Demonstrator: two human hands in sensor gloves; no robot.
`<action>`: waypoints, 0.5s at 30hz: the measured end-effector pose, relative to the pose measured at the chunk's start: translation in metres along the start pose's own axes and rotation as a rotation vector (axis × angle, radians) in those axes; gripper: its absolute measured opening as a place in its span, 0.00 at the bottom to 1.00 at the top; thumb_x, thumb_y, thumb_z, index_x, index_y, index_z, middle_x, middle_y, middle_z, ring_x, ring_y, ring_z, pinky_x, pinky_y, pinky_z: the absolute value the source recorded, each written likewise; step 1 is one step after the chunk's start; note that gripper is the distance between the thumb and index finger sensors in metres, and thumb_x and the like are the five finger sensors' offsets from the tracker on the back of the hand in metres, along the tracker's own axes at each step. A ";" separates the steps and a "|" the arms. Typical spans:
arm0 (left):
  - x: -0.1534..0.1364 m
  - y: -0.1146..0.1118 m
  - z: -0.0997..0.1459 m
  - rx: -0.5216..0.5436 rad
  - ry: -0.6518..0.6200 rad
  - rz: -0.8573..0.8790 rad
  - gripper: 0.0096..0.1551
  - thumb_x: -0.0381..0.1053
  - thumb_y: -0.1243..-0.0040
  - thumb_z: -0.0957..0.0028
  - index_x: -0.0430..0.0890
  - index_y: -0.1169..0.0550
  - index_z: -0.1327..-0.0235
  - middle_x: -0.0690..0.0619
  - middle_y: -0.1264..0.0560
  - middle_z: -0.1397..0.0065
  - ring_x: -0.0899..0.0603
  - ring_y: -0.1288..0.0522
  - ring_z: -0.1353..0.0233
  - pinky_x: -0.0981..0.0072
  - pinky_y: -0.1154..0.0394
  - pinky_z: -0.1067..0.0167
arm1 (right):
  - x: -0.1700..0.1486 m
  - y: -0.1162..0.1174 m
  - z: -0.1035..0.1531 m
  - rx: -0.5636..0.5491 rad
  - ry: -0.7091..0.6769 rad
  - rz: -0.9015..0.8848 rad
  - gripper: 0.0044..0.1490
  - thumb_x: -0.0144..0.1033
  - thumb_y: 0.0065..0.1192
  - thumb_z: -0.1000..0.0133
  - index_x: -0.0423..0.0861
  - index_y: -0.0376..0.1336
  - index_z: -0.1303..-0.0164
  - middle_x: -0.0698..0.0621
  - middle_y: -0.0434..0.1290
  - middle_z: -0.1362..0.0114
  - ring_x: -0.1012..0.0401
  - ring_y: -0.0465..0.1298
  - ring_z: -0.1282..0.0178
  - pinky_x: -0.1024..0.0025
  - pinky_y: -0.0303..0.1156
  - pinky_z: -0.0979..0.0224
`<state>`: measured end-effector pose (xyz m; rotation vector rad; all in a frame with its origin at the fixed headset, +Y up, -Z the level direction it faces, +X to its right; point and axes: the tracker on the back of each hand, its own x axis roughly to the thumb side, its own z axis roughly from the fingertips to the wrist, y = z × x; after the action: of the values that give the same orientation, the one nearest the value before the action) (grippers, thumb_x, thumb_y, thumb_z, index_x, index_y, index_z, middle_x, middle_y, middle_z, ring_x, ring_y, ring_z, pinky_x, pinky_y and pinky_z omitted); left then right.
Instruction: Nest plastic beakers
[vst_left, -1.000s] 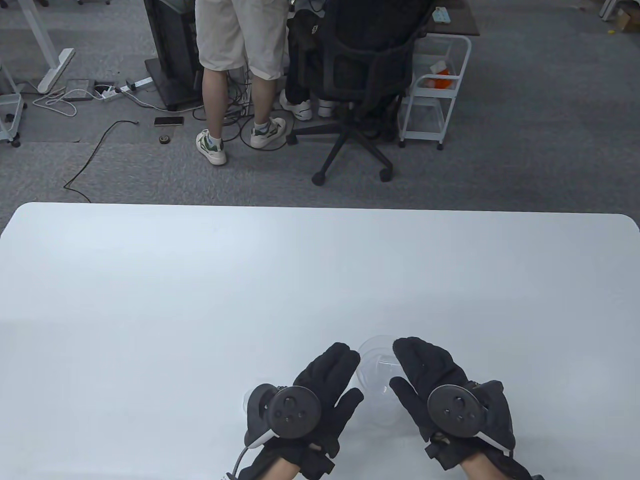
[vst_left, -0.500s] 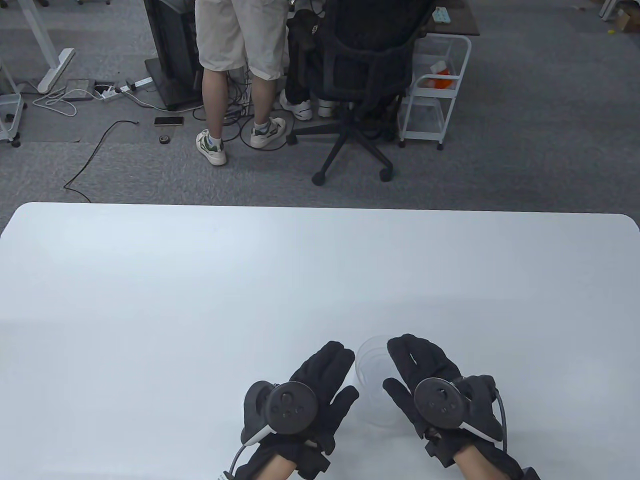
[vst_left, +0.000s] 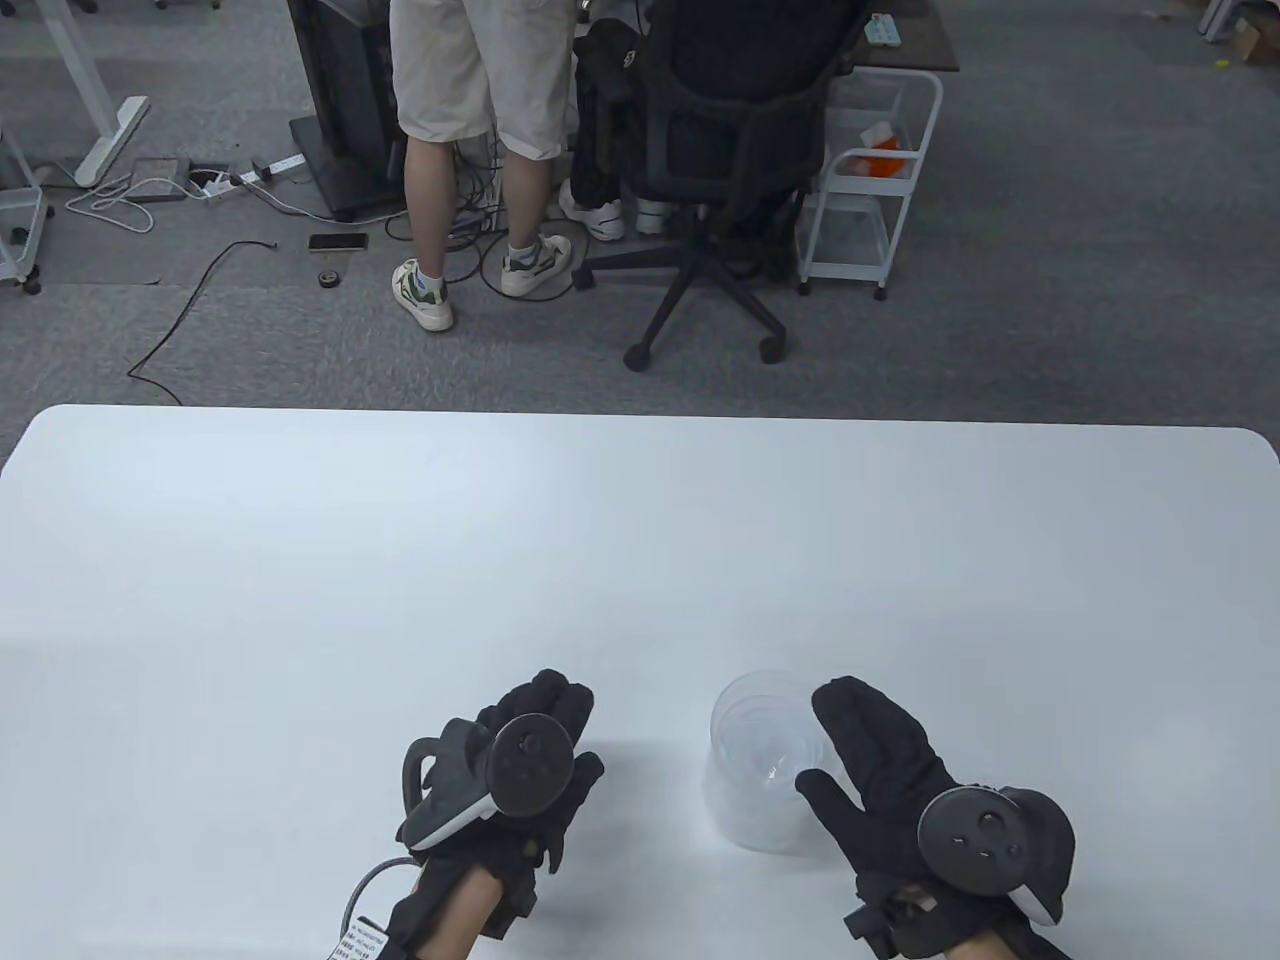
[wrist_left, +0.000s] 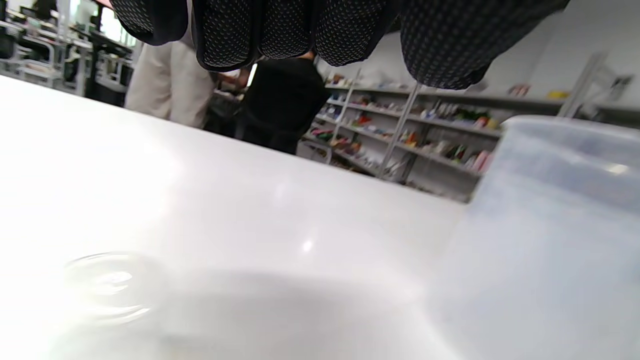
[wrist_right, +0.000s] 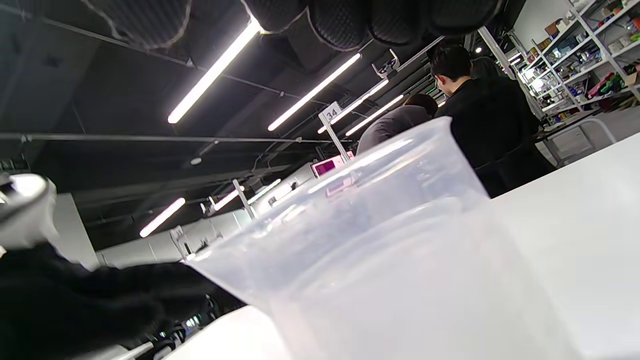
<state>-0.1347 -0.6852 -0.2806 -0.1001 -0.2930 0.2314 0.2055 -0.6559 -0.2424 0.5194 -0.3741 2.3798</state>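
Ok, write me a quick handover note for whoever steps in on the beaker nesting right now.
Left hand: off to the left of the beaker stack, apart from it, holding nothing visible; whether its fingers are curled cannot be told.
Right hand: fingers extended beside the stack's right side, not gripping; contact is unclear.
The stack stands upright on the white table, with rings of inner beakers showing inside it in the table view.
Done: those beakers appear nested.
Left: a faint clear round thing lies on the table in the left wrist view; check whether it belongs.
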 end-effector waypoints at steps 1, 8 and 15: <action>-0.003 -0.002 0.000 -0.013 0.010 -0.008 0.39 0.59 0.45 0.49 0.46 0.36 0.26 0.42 0.43 0.19 0.29 0.36 0.21 0.36 0.37 0.29 | 0.000 0.000 0.002 -0.005 0.000 -0.014 0.45 0.56 0.57 0.44 0.43 0.50 0.24 0.39 0.55 0.17 0.39 0.59 0.20 0.44 0.60 0.26; -0.019 -0.033 -0.004 -0.152 0.073 -0.101 0.40 0.60 0.44 0.50 0.47 0.37 0.26 0.42 0.43 0.19 0.29 0.36 0.22 0.38 0.36 0.30 | -0.002 0.000 0.009 -0.033 -0.003 -0.100 0.45 0.57 0.56 0.44 0.43 0.50 0.24 0.39 0.55 0.17 0.38 0.59 0.21 0.44 0.60 0.26; -0.021 -0.056 -0.008 -0.217 0.088 -0.177 0.40 0.59 0.45 0.50 0.48 0.39 0.26 0.42 0.46 0.19 0.30 0.38 0.21 0.39 0.36 0.29 | -0.004 0.002 0.011 -0.036 0.001 -0.112 0.45 0.56 0.56 0.44 0.43 0.50 0.24 0.39 0.55 0.17 0.38 0.59 0.21 0.44 0.60 0.26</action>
<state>-0.1404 -0.7447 -0.2863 -0.2972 -0.2366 0.0183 0.2099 -0.6633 -0.2347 0.5094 -0.3766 2.2614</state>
